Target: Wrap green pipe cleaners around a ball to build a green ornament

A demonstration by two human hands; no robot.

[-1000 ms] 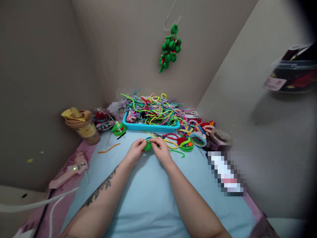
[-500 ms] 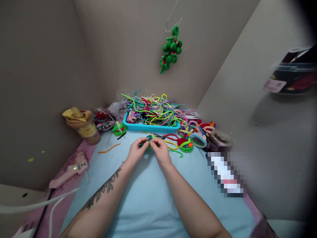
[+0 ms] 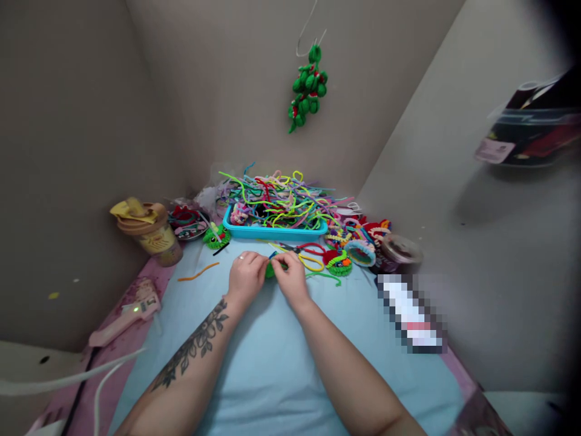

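Observation:
My left hand (image 3: 247, 275) and my right hand (image 3: 291, 276) meet over the middle of the cloth, fingers pinched together. Between them is a green fuzzy pipe-cleaner piece (image 3: 270, 270), mostly hidden by the fingers, with a bit of blue pipe cleaner (image 3: 273, 255) at its top. Just beyond my right hand lie scissors (image 3: 312, 263) with red and yellow handles. A loose green pipe cleaner (image 3: 324, 276) stretches out to the right of that hand. Left of my left hand are an orange pipe cleaner (image 3: 198, 272) and a short black one (image 3: 221, 249).
A blue tray (image 3: 276, 232) heaped with coloured pipe cleaners stands at the back. Finished fuzzy figures flank it, one green (image 3: 216, 237), one red and green (image 3: 338, 263). A pink glue gun (image 3: 127, 316) and a cup (image 3: 152, 236) are left; a pixelated phone-like object (image 3: 411, 313) lies right.
My left hand has turned so its back and a ring show, and it now pinches the blue strand's side. The view has shifted slightly. The green piece stays between my hands.

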